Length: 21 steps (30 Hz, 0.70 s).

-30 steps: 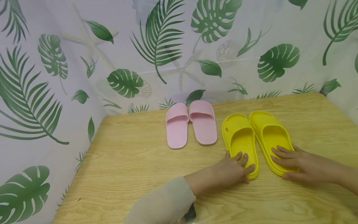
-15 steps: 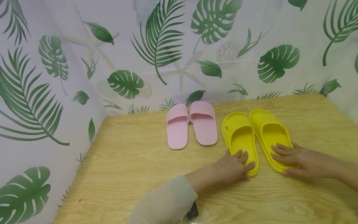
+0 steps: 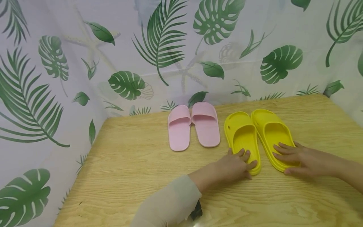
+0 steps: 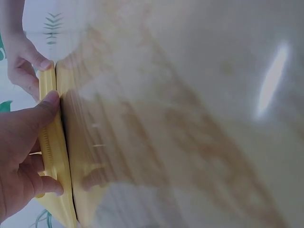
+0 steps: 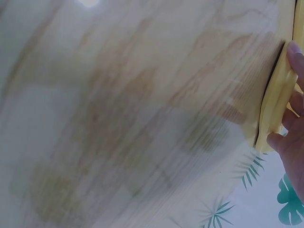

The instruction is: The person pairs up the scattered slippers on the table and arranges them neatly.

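A pair of yellow slippers stands at the right of the table, toes toward the back wall. My left hand [image 3: 233,165] grips the heel of the left yellow slipper [image 3: 241,121]. In the left wrist view its thumb [image 4: 51,99] lies on the heel edge and the little finger bends over the outer side. With my right hand [image 3: 310,160] I hold the heel of the right yellow slipper [image 3: 269,117]; the thumb is at the back edge, other fingers over the insole and outer side. Both slippers lie flat, toes close together, heels apart.
A pair of pink slippers [image 3: 180,135] sits left of the yellow ones, against the back wall. Leaf-patterned cloth [image 3: 170,63] covers the walls behind and to the left of the wooden table [image 3: 127,151]. A small dark object [image 3: 196,210] shows under my left sleeve.
Both yellow slippers have slid a little way toward the back wall, with both hands moving along on their heels. The pink slippers have stayed in place.
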Motion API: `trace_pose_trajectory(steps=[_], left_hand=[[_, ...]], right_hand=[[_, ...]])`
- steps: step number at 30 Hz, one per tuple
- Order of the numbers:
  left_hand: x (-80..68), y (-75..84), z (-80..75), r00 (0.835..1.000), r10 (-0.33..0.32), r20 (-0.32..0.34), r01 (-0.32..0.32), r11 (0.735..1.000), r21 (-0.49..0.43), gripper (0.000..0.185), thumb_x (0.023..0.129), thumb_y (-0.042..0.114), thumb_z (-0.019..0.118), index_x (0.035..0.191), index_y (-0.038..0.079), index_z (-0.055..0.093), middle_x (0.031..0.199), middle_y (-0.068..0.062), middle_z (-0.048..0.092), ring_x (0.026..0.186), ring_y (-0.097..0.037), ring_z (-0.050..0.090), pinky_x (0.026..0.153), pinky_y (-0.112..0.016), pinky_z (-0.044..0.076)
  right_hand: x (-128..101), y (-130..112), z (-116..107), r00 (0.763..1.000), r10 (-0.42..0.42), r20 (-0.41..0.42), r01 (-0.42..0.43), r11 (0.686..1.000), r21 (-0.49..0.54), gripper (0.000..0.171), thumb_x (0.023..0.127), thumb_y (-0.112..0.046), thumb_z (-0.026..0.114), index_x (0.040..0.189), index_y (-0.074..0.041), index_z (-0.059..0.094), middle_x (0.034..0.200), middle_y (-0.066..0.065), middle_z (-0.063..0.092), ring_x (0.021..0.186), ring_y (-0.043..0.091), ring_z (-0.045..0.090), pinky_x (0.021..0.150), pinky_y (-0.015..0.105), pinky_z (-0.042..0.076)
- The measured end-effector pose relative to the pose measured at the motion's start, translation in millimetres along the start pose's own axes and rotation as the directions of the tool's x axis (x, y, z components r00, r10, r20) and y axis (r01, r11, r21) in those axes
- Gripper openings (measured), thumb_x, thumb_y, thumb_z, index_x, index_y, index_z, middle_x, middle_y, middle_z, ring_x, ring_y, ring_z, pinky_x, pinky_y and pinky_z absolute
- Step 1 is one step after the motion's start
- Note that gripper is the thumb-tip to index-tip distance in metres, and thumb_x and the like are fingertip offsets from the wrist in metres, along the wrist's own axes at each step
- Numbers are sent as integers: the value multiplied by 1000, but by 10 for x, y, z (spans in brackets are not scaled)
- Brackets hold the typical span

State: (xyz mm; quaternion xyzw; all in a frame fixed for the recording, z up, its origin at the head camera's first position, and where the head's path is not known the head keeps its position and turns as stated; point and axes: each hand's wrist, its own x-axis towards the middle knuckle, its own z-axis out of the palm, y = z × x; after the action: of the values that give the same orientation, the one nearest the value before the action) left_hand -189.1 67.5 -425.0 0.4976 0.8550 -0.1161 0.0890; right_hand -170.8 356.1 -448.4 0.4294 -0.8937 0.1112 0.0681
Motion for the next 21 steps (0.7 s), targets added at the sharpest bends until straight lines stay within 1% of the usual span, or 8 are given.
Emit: trace_pose_trajectory(steps=[2, 4, 11, 15, 17, 21], left_hand=[[8, -11, 4, 1000, -3, 6, 3, 1000, -17, 56, 95, 53, 35, 148, 35, 31, 156, -3, 26, 142, -20, 25, 106, -47, 36], [21, -23, 9, 1000, -3, 9, 4, 999, -34, 56, 95, 53, 35, 148, 35, 31, 156, -3, 25, 143, -21, 24, 107, -47, 35], [59, -69, 6, 1000, -4, 25, 6, 997, -74, 56, 95, 53, 35, 148, 35, 29, 157, -2, 23, 144, -20, 21, 108, -49, 32], [67, -93, -9, 999, -6, 35, 9, 996, -92, 56, 95, 52, 35, 148, 35, 28, 157, -2, 22, 144, -20, 20, 109, -49, 31], [76, -103, -11, 999, -7, 34, 10, 995, -95, 55, 96, 51, 35, 148, 35, 28, 157, -2, 23, 144, -20, 20, 109, -48, 31], [108, -120, -14, 999, -17, 39, 22, 993, -115, 56, 95, 51, 36, 148, 36, 28, 157, -1, 23, 144, -19, 20, 110, -47, 31]], right_hand=[[5, 12, 0, 1000, -5, -5, 5, 1000, -3, 50, 81, -28, 74, 126, -10, 62, 140, 6, 37, 136, -14, 3, 106, 9, -9], [7, 26, 1, 1000, -3, 3, 4, 1000, -3, 50, 81, -28, 73, 126, -10, 62, 140, 6, 37, 136, -14, 2, 106, 8, -9], [46, 77, 9, 1000, 7, 30, -7, 1000, 22, 50, 81, -28, 73, 125, -8, 62, 132, 22, 49, 134, -16, -1, 104, 9, -11], [67, 101, 6, 999, 14, 36, -16, 998, 53, 50, 81, -27, 73, 125, -5, 62, 128, 28, 52, 133, -17, -1, 104, 9, -11], [73, 107, 4, 999, 21, 41, -24, 997, 70, 50, 82, -26, 73, 125, -3, 61, 129, 30, 51, 133, -17, -1, 105, 12, -12], [82, 111, -3, 997, 51, 59, -57, 993, 104, 50, 83, -26, 71, 126, -1, 60, 132, 30, 48, 132, -17, -2, 110, 21, -11]])
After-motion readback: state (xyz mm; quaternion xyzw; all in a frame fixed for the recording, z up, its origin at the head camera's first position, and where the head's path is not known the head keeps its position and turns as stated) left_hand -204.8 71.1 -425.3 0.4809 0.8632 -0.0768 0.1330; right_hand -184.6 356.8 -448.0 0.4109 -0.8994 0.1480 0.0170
